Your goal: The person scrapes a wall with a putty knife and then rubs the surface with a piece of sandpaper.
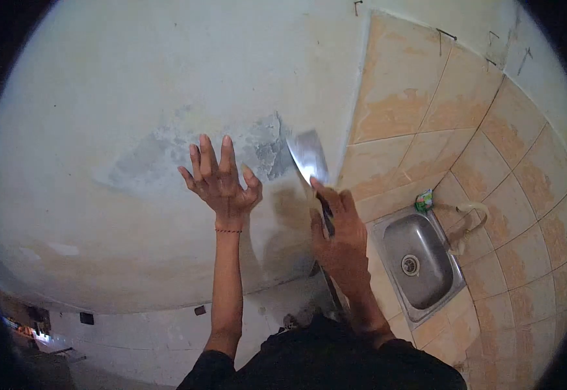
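My left hand [222, 182] is spread against the pale wall [101, 84], fingers apart and pointing up, with a beaded bracelet at its wrist. Behind its fingertips runs a rough grey patch [147, 156] of bare plaster. Flaking, lifted paint [272, 153] marks the patch's right end. In my right hand [342, 234] is a putty knife [309, 156], held by its dark handle. The wide shiny metal blade points upward, its left edge close to the flaking paint. A shadow of the hand and tool falls on the wall below.
Orange-and-cream tiles [400, 84] cover the wall to the right. A steel sink [420, 260] is set into the tiled counter at lower right, with a green packet [424, 200] at its back corner. Bent nails [447, 34] stick out above the tiles.
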A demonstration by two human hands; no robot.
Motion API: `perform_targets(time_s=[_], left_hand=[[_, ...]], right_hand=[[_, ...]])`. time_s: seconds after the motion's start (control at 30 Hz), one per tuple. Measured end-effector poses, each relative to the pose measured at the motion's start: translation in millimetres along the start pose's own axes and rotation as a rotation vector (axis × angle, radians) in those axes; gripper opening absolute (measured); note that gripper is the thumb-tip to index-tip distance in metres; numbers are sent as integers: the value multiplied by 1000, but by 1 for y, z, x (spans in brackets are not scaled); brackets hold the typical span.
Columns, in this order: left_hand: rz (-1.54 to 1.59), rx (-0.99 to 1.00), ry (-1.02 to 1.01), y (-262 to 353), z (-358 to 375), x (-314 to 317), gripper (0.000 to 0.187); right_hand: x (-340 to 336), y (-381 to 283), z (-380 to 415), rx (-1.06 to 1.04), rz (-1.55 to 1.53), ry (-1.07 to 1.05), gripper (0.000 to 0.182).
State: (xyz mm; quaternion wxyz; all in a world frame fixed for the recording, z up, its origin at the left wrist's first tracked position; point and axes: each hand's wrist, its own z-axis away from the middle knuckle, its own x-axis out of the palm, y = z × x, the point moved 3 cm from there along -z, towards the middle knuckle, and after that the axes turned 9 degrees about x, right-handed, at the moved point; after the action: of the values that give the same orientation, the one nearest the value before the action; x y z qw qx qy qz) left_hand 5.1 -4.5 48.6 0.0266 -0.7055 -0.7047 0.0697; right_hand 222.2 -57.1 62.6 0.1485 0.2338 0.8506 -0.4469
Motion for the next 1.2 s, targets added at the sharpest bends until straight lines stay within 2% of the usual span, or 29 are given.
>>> perform_targets(time_s=[0.07, 0.13, 0.2, 0.27, 0.37, 0.47, 0.57, 0.67, 0.77, 0.87, 0.97, 1.07, 1.2], left_hand=[[-3, 1, 4, 0, 1, 1, 58], [-13, 1, 16, 0, 0, 1, 57], [-21, -3, 23, 0, -1, 3, 57], [-25, -14, 17, 0, 1, 2, 57], [-30, -15, 40, 2, -1, 1, 57], [-44, -6, 48, 3, -3, 1, 56], [-41, 7, 57, 3, -3, 0, 54], [-30, -7, 49, 4, -2, 0, 53], [-42, -5, 57, 2, 0, 2, 53], [-32, -17, 58, 0, 2, 2, 52], [-42, -44, 39, -1, 3, 2, 51], [-12, -48, 48, -3, 4, 2, 50], [-4, -58, 17, -3, 6, 1, 50]], right_hand=[[-5, 10, 12, 73, -36, -133, 47], [-3, 23, 10, -59, -205, -158, 50], [0, 29, 7, 60, -538, -287, 53], [8, 27, 9, 453, -1023, -525, 55], [42, 47, 4, 503, -1432, -673, 63], [55, 46, 5, 628, -1610, -697, 66], [60, 43, 9, 606, -1595, -698, 54], [70, 47, 11, 724, -1800, -779, 45], [77, 50, 9, 844, -1927, -996, 38], [76, 33, 9, 969, -2209, -1060, 35], [73, 26, 14, 874, -2528, -1220, 31], [79, 28, 18, 817, -2671, -1204, 30], [80, 24, 20, 870, -2639, -1069, 30]])
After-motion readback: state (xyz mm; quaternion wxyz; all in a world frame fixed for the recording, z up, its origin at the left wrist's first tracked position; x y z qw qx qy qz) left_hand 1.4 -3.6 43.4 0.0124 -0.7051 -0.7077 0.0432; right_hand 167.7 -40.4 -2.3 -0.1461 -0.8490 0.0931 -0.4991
